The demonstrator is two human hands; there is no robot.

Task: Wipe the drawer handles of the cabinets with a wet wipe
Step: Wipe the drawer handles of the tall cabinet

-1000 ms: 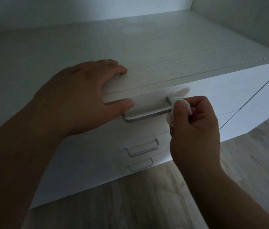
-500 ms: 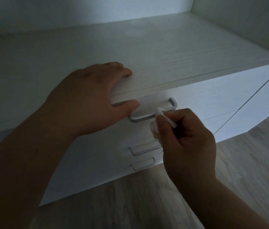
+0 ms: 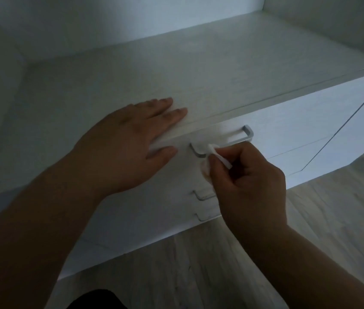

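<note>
Pinching a crumpled wipe (image 3: pixel 216 153), right hand (image 3: pixel 252 186) touches squared metal handle (image 3: pixel 242 135).

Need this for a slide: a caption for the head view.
Right hand pinches a wet wipe against the top drawer handle; left hand rests flat on the cabinet.

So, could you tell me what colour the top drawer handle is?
The top drawer handle is silvery grey; the head view shows it best.
</note>
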